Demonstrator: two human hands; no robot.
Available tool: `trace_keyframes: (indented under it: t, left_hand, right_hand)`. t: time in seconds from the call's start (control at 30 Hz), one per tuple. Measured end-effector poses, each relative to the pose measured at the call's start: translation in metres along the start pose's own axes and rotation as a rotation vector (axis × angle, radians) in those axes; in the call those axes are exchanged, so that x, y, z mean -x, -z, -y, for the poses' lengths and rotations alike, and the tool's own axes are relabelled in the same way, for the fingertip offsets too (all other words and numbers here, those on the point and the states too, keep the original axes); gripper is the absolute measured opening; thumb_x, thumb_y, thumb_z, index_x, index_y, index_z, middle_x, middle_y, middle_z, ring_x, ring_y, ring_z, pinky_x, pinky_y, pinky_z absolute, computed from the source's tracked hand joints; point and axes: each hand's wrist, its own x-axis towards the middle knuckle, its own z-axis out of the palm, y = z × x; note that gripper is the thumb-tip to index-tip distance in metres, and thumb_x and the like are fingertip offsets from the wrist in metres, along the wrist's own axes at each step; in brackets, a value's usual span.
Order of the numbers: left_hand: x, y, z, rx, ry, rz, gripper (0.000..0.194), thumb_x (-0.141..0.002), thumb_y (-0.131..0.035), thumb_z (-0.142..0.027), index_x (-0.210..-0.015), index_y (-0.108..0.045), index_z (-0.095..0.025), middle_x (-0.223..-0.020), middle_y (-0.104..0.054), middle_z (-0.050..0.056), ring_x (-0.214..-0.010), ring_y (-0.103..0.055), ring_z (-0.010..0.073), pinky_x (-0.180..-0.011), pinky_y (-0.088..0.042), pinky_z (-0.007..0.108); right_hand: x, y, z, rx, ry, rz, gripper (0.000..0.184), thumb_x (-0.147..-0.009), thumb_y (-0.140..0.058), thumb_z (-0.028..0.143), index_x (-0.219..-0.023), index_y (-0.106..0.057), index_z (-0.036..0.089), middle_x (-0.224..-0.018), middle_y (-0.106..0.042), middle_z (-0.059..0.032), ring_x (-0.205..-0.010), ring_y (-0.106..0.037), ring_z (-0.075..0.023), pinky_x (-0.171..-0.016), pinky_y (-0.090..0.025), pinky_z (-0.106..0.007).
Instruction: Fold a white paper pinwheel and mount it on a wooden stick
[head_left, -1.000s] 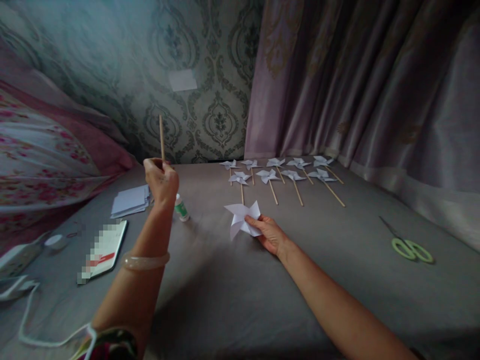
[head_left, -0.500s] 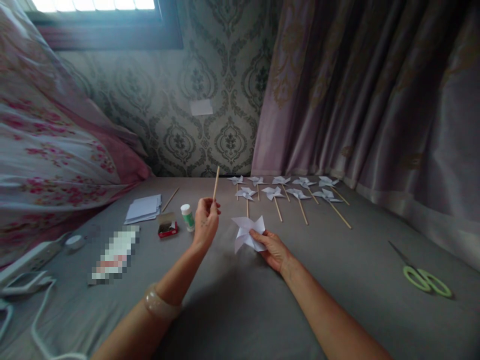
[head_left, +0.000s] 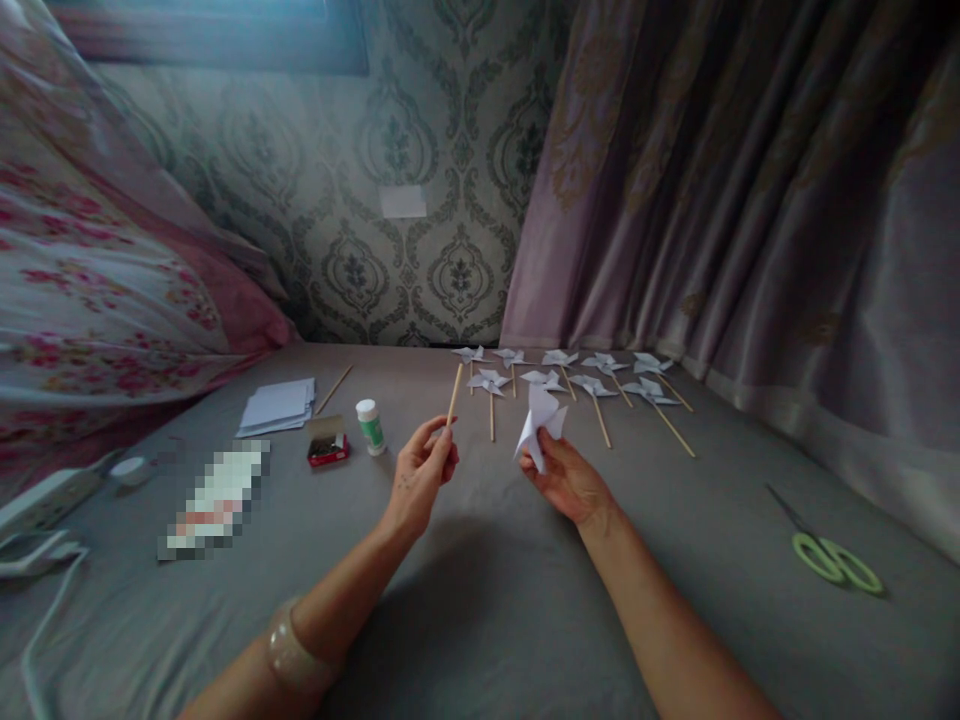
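My left hand (head_left: 426, 468) is closed around the lower part of a thin wooden stick (head_left: 455, 392), which points up and slightly right. Between the thumb and fingers of my right hand (head_left: 566, 477) is a white paper pinwheel (head_left: 538, 428), turned nearly edge-on. The stick and the pinwheel are apart, with a gap between my hands. Beyond them, several finished pinwheels on sticks (head_left: 594, 388) lie in two rows on the grey cloth (head_left: 480, 620).
To the left are a glue stick (head_left: 370, 428), a small red box (head_left: 328, 450) of dark bits, a paper stack (head_left: 276, 406), a loose stick (head_left: 334, 389) and a power strip (head_left: 49, 500). Green-handled scissors (head_left: 836, 560) lie at the right. Curtains (head_left: 720, 180) hang behind.
My left hand has moved right and a little down with the stick. My right hand has shifted right and up, turning the pinwheel from facing me to nearly edge-on.
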Motion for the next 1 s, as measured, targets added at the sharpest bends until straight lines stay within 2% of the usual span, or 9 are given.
trace_keyframes:
  t: [0.17,0.3,0.5,0.6,0.73,0.87,1.0]
  left_hand:
    - [0.011,-0.007,-0.002,0.086,0.111,0.031,0.044,-0.075,-0.07,-0.047,-0.107,-0.063,-0.018,-0.061,-0.053,-0.003,-0.051,-0.04,0.0064,-0.047,-0.026,0.019]
    - [0.021,-0.015,-0.008,0.18,0.203,0.086,0.043,-0.071,-0.074,-0.045,-0.103,-0.066,-0.018,-0.062,-0.055,-0.002,-0.052,-0.043,0.0066,-0.047,-0.027,0.019]
    - [0.033,-0.023,-0.011,0.248,0.316,0.177,0.043,-0.072,-0.074,-0.044,-0.105,-0.067,-0.017,-0.059,-0.053,-0.001,-0.05,-0.038,0.0063,-0.046,-0.025,0.019]
    - [0.036,-0.025,-0.009,0.263,0.359,0.224,0.042,-0.074,-0.073,-0.043,-0.106,-0.068,-0.016,-0.058,-0.053,-0.001,-0.049,-0.036,0.0061,-0.045,-0.022,0.019]
    - [0.039,-0.026,-0.007,0.272,0.4,0.275,0.041,-0.076,-0.071,-0.043,-0.106,-0.067,-0.017,-0.057,-0.051,-0.002,-0.047,-0.033,0.0058,-0.045,-0.02,0.02]
    - [0.042,-0.027,-0.007,0.259,0.437,0.317,0.042,-0.078,-0.068,-0.046,-0.108,-0.066,-0.017,-0.057,-0.05,-0.002,-0.047,-0.034,0.0064,-0.045,-0.02,0.021]
    - [0.045,-0.029,-0.007,0.257,0.458,0.354,0.042,-0.078,-0.067,-0.047,-0.107,-0.067,-0.018,-0.055,-0.049,-0.002,-0.045,-0.032,0.0063,-0.044,-0.018,0.022]
  right_hand:
    - [0.004,-0.002,0.004,0.006,0.02,0.075,0.022,-0.061,-0.084,0.033,-0.074,-0.067,0.026,-0.068,-0.064,0.0084,-0.061,-0.055,-0.006,-0.059,-0.049,-0.019]
    - [0.006,-0.005,0.005,-0.02,0.023,0.079,0.024,-0.058,-0.084,0.033,-0.072,-0.066,0.026,-0.069,-0.064,0.009,-0.061,-0.054,-0.0061,-0.06,-0.048,-0.02]
    - [0.009,-0.007,0.007,0.103,0.063,0.059,0.014,-0.072,-0.074,0.037,-0.073,-0.064,0.027,-0.066,-0.058,0.0052,-0.064,-0.053,-0.01,-0.066,-0.046,-0.025]
    - [0.013,-0.01,0.011,0.045,0.059,0.058,0.014,-0.068,-0.076,0.035,-0.073,-0.065,0.028,-0.068,-0.058,0.0049,-0.065,-0.052,-0.0111,-0.067,-0.045,-0.026]
    - [0.017,-0.015,0.016,-0.077,0.071,0.119,0.022,-0.057,-0.082,0.027,-0.069,-0.064,0.028,-0.064,-0.051,0.0066,-0.059,-0.043,-0.0096,-0.062,-0.04,-0.025]
    - [0.018,-0.019,0.017,-0.064,0.087,0.108,0.016,-0.064,-0.077,0.027,-0.065,-0.061,0.027,-0.061,-0.044,0.0059,-0.056,-0.036,-0.0105,-0.06,-0.036,-0.027]
    - [0.019,-0.021,0.017,-0.054,0.069,0.107,0.011,-0.072,-0.071,0.033,-0.067,-0.063,0.027,-0.062,-0.045,0.0055,-0.055,-0.034,-0.0106,-0.06,-0.035,-0.027]
